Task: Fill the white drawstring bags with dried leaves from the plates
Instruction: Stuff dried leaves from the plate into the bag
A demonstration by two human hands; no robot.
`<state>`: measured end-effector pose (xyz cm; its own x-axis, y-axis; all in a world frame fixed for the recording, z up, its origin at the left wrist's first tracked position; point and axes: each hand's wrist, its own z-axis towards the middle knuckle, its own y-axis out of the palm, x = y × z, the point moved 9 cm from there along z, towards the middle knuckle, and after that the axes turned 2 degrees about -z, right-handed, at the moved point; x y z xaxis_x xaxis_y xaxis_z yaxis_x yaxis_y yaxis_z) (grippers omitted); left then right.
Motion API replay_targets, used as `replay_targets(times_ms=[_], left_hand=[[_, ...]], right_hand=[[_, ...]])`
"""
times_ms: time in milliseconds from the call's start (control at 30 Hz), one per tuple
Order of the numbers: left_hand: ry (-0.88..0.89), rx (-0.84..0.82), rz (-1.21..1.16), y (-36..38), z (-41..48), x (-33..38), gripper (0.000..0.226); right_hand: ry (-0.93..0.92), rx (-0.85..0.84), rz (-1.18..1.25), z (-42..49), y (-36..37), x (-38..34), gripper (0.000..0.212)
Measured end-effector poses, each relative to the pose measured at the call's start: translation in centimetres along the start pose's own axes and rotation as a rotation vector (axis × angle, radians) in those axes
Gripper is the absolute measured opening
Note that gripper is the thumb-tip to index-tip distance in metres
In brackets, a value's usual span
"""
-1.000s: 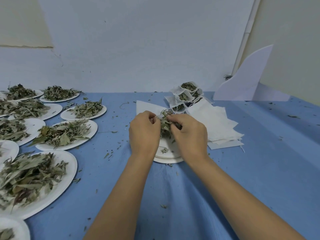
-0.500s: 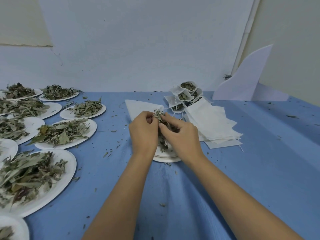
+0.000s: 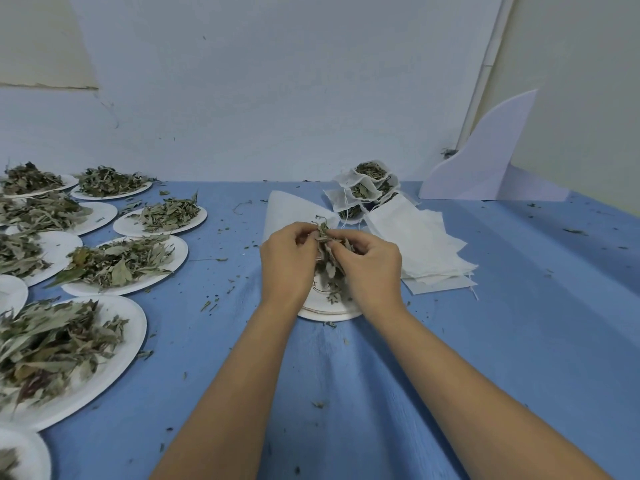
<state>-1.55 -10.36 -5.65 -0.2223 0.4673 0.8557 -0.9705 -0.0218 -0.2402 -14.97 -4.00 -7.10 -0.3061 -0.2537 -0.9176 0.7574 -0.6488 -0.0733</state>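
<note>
Two hands, one load: left hand (image 3: pixel 287 265) and right hand (image 3: pixel 370 268) both pinch a bunch of grey-green dried leaves (image 3: pixel 327 251), fingers curled round it, just above the near-empty stack of white paper plates (image 3: pixel 329 315). Versus a second ago, the right hand has closed in on the left and the bunch is squeezed narrower. Reads as compacting before stuffing. Can't tell if a bag is hidden in the left fingers. Flat empty white drawstring bags (image 3: pixel 422 244) lie just right, filled bags (image 3: pixel 367 188) behind, leaf-heaped white plates (image 3: pixel 124 265) well left.
</note>
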Motion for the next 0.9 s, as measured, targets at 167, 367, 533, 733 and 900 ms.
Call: replay_targets(times_ms=[167, 367, 533, 733, 900], left_hand=[[0.033, 0.093, 0.133, -0.9, 0.1, 0.3, 0.017], [-0.013, 0.075, 0.060, -0.5, 0.2, 0.0, 0.015], [-0.024, 0.107, 0.097, -0.9, 0.0, -0.4, 0.017], [-0.047, 0.078, 0.008, -0.5, 0.0, -0.5, 0.016], [-0.036, 0.007, -0.097, 0.3, -0.1, -0.5, 0.019]], right_hand=[[0.010, 0.081, 0.136, 0.7, -1.1, -0.4, 0.026], [0.013, -0.045, 0.170, 0.2, 0.3, -0.5, 0.024], [-0.064, 0.068, 0.158, 1.0, -1.4, -2.1, 0.025], [0.022, -0.059, 0.236, 0.8, 0.3, -1.0, 0.025], [0.081, -0.028, 0.118, 1.1, -0.2, 0.5, 0.021]])
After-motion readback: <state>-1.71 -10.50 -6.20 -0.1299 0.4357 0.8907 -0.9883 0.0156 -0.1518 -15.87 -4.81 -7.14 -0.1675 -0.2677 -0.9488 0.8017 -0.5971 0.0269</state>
